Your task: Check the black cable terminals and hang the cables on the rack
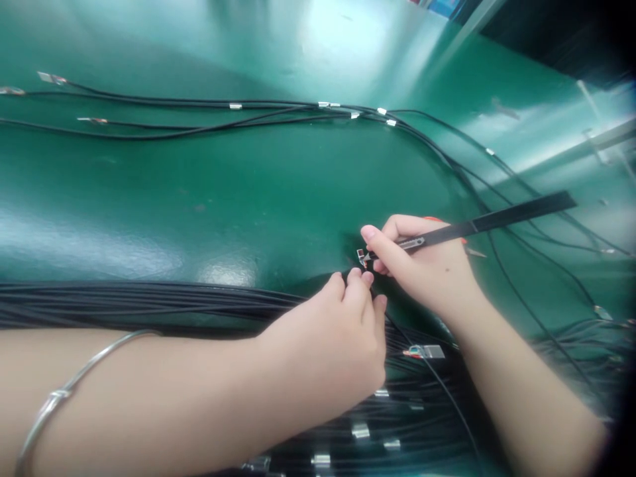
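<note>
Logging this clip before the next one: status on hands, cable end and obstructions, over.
Left hand holding cable end. Right hand gripping slim black tool, tip at that end. Bundled black cables beside left forearm, not covering it.

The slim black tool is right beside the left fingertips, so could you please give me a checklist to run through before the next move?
1. Right hand gripping the slim black tool: ok.
2. Tool tip lined up with the small cable end: ok; actual contact is too small to tell.
3. Left hand pinching that end firmly: cannot tell, its fingers hide the hold.
4. Left fingertips well away from the tip: not ok, they are right beside it.
5. Metal bangle away from the tip: ok, it sits back on the left forearm.
</note>
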Demonstrator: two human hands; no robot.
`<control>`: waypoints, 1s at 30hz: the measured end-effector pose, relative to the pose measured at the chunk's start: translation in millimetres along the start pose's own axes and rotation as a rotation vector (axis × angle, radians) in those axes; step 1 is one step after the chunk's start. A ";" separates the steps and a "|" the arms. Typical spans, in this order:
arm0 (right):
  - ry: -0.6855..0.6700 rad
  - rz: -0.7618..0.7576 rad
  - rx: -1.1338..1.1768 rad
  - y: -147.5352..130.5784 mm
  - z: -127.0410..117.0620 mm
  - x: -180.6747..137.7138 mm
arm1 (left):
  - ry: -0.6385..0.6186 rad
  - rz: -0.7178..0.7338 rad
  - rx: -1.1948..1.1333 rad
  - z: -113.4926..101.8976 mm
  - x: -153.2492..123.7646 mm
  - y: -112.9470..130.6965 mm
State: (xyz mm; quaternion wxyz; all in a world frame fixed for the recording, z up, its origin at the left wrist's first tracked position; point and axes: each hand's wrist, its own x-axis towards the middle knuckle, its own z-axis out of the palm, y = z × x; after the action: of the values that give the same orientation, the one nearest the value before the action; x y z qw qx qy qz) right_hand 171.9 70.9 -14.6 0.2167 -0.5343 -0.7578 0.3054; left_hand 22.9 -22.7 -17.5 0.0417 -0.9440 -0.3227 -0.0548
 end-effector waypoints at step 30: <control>-0.022 0.002 0.027 -0.7 -0.7 -1.6 | -0.003 0.012 -0.008 -1.1 2.2 -2.4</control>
State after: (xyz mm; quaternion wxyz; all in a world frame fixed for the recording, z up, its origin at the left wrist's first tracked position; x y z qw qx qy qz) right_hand 172.4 69.4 -13.6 0.2151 -0.5287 -0.7553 0.3219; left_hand 23.1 -19.6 -16.0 0.0376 -0.9462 -0.3167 -0.0543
